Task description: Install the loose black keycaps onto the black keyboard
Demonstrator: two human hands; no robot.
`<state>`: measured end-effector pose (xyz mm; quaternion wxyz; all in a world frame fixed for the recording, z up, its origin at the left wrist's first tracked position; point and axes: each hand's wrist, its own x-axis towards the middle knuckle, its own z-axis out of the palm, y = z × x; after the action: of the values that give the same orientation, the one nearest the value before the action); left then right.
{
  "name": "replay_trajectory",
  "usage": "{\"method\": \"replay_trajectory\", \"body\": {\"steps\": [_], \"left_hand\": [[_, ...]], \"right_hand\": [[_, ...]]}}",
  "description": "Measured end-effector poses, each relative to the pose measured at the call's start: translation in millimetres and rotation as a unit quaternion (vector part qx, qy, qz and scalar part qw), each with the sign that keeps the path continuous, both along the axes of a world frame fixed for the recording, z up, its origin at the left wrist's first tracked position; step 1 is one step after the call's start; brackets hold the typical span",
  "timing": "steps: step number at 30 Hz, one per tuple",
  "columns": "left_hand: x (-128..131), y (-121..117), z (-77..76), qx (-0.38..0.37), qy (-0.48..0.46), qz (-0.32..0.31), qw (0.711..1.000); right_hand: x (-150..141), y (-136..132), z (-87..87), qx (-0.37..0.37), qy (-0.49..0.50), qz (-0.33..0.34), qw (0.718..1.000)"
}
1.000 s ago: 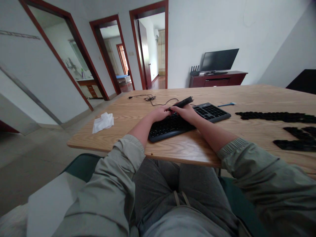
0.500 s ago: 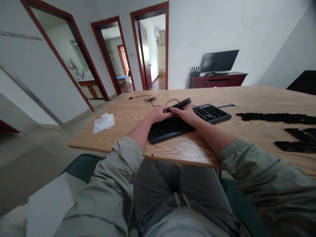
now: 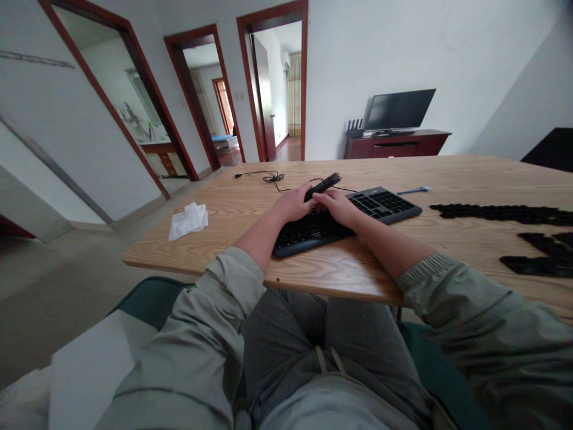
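Note:
A black keyboard [image 3: 385, 204] lies at an angle on the wooden table [image 3: 224, 209], its cable [image 3: 273, 177] trailing toward the far edge. My left hand [image 3: 293, 204] is closed around a long black bar-shaped piece [image 3: 326, 183] that sticks up and away over the keyboard. My right hand [image 3: 336, 206] rests on the keys right beside it, its fingers curled at the bar's near end. Whether the right hand grips the bar or only touches it is hidden.
A crumpled white tissue [image 3: 188, 220] lies at the table's left. A small blue tool [image 3: 412, 190] sits behind the keyboard. Rows of loose black keycaps [image 3: 501, 212] cover the table's right side. A TV on a red cabinet [image 3: 396, 143] stands by the far wall.
The black bar has tilted up more steeply and shifted slightly left. My left hand has closed further round it. Both hands stay over the keyboard.

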<state>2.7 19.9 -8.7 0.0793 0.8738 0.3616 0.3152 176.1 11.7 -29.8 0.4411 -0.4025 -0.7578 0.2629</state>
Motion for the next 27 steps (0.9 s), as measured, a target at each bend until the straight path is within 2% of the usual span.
{"method": "replay_trajectory", "body": {"steps": [6,9,13,17,20,27], "left_hand": [[4,2,-7.1,-0.031,-0.082,-0.033,0.996],[5,3,-6.3,-0.042,-0.127,-0.013,0.991],[6,4,-2.9,-0.091,-0.205,0.009,0.975],[8,6,-5.0,-0.118,-0.253,-0.008,0.96],[11,8,-5.9,-0.146,-0.3,-0.009,0.943],[31,0,11.0,-0.22,-0.397,0.012,0.891]], "right_hand": [[12,-9,-3.1,0.051,-0.146,-0.009,0.988],[12,-10,-6.2,0.048,-0.192,-0.02,0.98],[11,-7,-8.8,0.074,-0.248,-0.015,0.966],[10,-7,-9.8,0.125,-0.262,-0.006,0.957],[10,-10,-9.9,0.135,-0.258,0.001,0.957],[9,-12,-9.8,0.119,-0.248,0.003,0.961]]}}
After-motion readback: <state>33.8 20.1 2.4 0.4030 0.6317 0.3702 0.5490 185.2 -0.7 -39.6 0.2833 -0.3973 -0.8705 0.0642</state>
